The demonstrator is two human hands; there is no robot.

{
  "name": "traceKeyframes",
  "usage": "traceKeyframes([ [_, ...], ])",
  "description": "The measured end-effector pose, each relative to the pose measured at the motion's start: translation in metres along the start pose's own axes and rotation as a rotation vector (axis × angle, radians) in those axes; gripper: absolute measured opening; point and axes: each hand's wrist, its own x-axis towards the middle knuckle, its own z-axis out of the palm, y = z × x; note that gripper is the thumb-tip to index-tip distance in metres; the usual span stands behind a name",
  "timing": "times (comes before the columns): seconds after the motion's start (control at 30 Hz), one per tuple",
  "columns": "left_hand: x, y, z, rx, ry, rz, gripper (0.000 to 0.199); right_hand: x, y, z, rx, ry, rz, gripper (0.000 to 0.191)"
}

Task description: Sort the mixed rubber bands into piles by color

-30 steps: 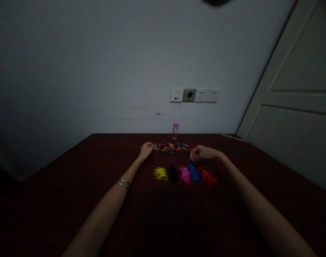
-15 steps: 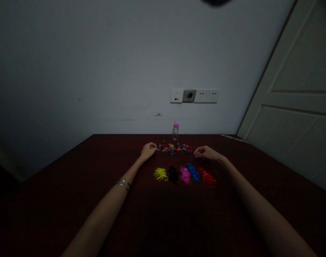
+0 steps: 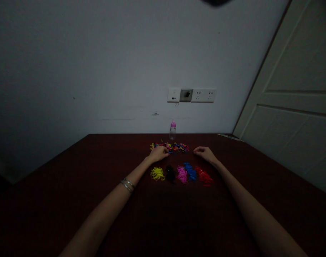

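Observation:
My left hand (image 3: 159, 153) is at the near edge of a mixed-colour heap of small bands (image 3: 176, 147), covering part of it; its fingers are pressed together, on something too small to make out. To the right of the heap, my right hand (image 3: 204, 153) rests with fingers bent together, and what they hold, if anything, is too small to see. Nearer me lie sorted piles in a row: yellow (image 3: 157, 174), black (image 3: 170, 174), pink (image 3: 182, 174), blue (image 3: 190, 171) and red (image 3: 204, 176).
A clear bottle with a pink top (image 3: 173, 130) stands behind the mixed heap, near the wall. Wall sockets (image 3: 191, 95) are above the dark red table (image 3: 104, 153). A pale door (image 3: 294, 89) is at the right.
My left hand has moved right, from the left end of the mixed heap to its near side. My right hand has stayed nearly in place. The view has shifted slightly.

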Motion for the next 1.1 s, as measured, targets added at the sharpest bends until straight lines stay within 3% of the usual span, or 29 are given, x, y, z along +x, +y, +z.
traceKeyframes([
  [0.3, 0.008, -0.001, 0.005, -0.017, 0.022, -0.032, 0.009, 0.004, 0.008, 0.000, -0.016, 0.020, -0.050, 0.019],
  [0.73, 0.010, 0.000, 0.002, 0.103, 0.004, 0.019, 0.017, 0.003, 0.006, 0.001, -0.011, 0.018, -0.014, 0.021],
  [1.0, 0.008, 0.014, -0.011, 0.073, 0.001, -0.011, 0.018, 0.004, 0.007, 0.002, 0.009, 0.014, -0.015, 0.021],
  [1.1, 0.009, 0.030, -0.006, 0.029, -0.082, 0.063, 0.018, 0.004, 0.007, 0.002, -0.004, 0.018, -0.015, 0.021],
])
